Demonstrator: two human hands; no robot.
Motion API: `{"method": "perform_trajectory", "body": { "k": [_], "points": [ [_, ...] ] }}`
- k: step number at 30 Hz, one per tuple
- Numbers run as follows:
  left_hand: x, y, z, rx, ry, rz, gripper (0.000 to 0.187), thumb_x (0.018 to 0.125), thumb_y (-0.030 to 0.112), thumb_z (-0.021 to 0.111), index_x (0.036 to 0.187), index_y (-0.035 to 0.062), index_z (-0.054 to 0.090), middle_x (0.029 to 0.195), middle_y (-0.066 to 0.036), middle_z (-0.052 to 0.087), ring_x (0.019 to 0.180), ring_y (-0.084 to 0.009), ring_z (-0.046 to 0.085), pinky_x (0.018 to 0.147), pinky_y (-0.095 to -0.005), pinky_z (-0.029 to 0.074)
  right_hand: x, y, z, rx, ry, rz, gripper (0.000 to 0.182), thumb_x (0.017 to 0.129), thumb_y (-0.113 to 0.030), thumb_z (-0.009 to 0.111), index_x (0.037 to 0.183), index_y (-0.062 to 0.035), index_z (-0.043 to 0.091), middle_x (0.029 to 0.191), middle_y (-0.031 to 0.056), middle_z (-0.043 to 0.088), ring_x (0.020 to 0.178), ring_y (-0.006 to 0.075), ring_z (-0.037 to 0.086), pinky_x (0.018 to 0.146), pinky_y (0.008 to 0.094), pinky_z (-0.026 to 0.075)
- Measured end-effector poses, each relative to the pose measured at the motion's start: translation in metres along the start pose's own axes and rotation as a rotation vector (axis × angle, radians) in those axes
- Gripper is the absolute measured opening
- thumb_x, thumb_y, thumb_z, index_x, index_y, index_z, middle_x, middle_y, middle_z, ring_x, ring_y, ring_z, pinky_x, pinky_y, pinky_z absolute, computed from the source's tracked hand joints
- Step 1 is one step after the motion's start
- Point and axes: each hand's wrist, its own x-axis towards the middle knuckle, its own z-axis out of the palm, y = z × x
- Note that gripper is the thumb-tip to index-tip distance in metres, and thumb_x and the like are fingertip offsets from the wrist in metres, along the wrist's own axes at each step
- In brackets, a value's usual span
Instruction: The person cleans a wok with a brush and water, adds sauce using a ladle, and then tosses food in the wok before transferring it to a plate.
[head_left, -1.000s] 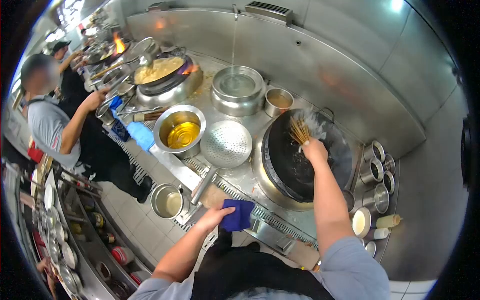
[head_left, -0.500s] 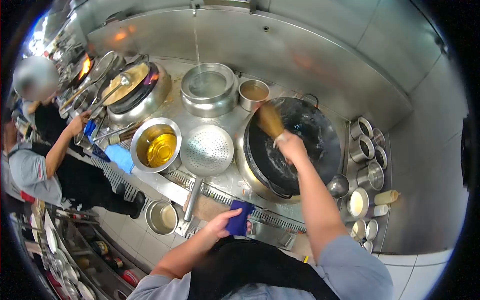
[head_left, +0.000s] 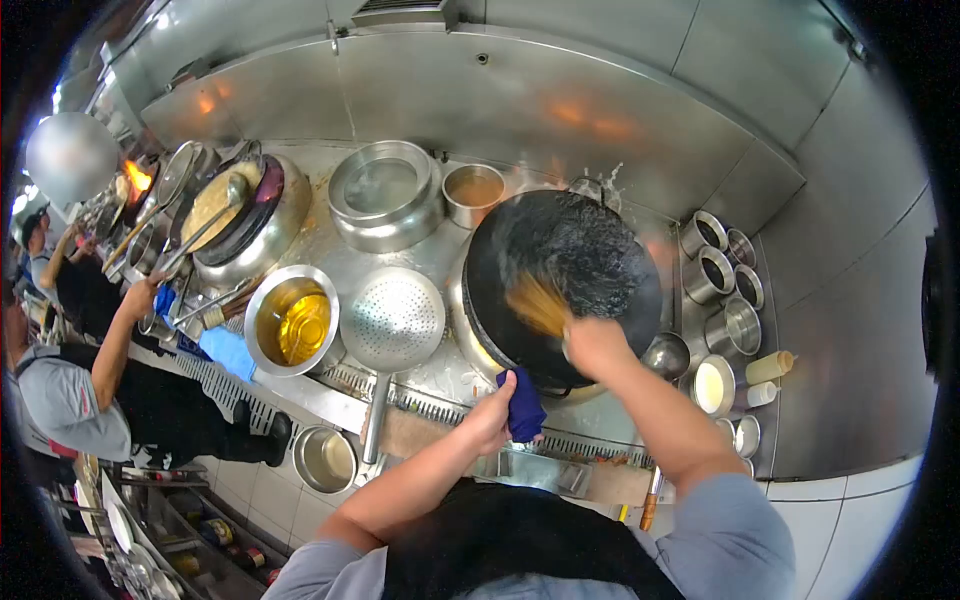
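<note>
My right hand (head_left: 597, 350) is closed on a bamboo brush (head_left: 540, 305), whose bristles are inside the large black wok (head_left: 520, 225). Dark, foamy water (head_left: 590, 260) swirls in the wok and splashes over its far rim. A folded purple cloth (head_left: 525, 405) is gripped in my left hand (head_left: 490, 412) at the wok's near left edge. Left of the wok lies a perforated strainer (head_left: 392, 320) with its handle towards me. Beside it stands a metal bowl (head_left: 255, 325) holding yellow oil.
Behind the strainer are a wide steel pot (head_left: 385, 225) and a smaller pot (head_left: 473, 212). Seasoning containers (head_left: 733, 327) and a ladle (head_left: 668, 355) sit at the right. Co-workers (head_left: 75, 390) stand at the left, one with a hand near another wok (head_left: 265, 225).
The brush has swept down and nearer to me, and the water is now splashing up. My left hand has brought the purple cloth up to the wok's edge. The view has shifted.
</note>
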Motion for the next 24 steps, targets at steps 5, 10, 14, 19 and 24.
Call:
{"method": "perform_trajectory", "body": {
  "k": [5,10,14,19,24],
  "points": [
    [0.015,-0.002,0.014,0.073,0.121,-0.010,0.050,0.094,0.053,0.035,0.109,0.0066,0.048,0.088,-0.010,0.058,0.076,-0.0250,0.061,0.061,-0.0448,0.055,0.027,0.070,0.016,-0.022,0.176,0.255,0.028,0.082,-0.014,0.050,0.102,0.0018,0.061,0.087,0.0199,0.067,0.079,0.0323,0.066,0.068,0.0425,0.052],
    [0.029,-0.004,0.030,0.056,0.233,0.020,0.042,0.095,0.046,0.042,0.104,0.0059,0.049,0.083,-0.011,0.058,0.066,-0.0250,0.060,0.052,-0.0408,0.052,0.064,0.016,0.001,0.311,0.147,0.272,0.028,0.080,-0.019,0.052,0.101,-0.0044,0.063,0.087,0.0192,0.066,0.081,0.0361,0.065,0.071,0.0453,0.052],
    [0.029,-0.002,0.036,0.045,0.277,0.051,0.039,0.095,0.042,0.043,0.101,0.0039,0.049,0.077,-0.012,0.058,0.059,-0.0254,0.058,0.045,-0.0384,0.049,-0.017,-0.009,-0.004,0.253,-0.022,0.053,0.036,0.083,-0.023,0.048,0.110,-0.0016,0.059,0.088,0.0194,0.066,0.082,0.0362,0.065,0.073,0.0449,0.052],
    [0.022,-0.009,0.030,-0.024,0.253,0.088,0.038,0.095,0.041,0.045,0.103,0.0048,0.050,0.079,-0.011,0.058,0.060,-0.0256,0.059,0.045,-0.0387,0.048,-0.085,0.086,0.016,-0.300,-0.103,0.047,0.032,0.089,-0.020,0.046,0.111,0.0014,0.057,0.088,0.0160,0.066,0.074,0.0318,0.066,0.065,0.0429,0.053],
    [0.023,-0.010,0.040,0.007,0.302,0.103,0.038,0.093,0.043,0.048,0.095,0.0059,0.052,0.074,-0.011,0.058,0.061,-0.0257,0.058,0.047,-0.0414,0.047,0.037,0.175,-0.026,-0.265,0.548,0.330,0.041,0.083,-0.018,0.053,0.124,-0.0150,0.053,0.085,0.0169,0.063,0.073,0.0272,0.065,0.060,0.0409,0.050]
  ]
}}
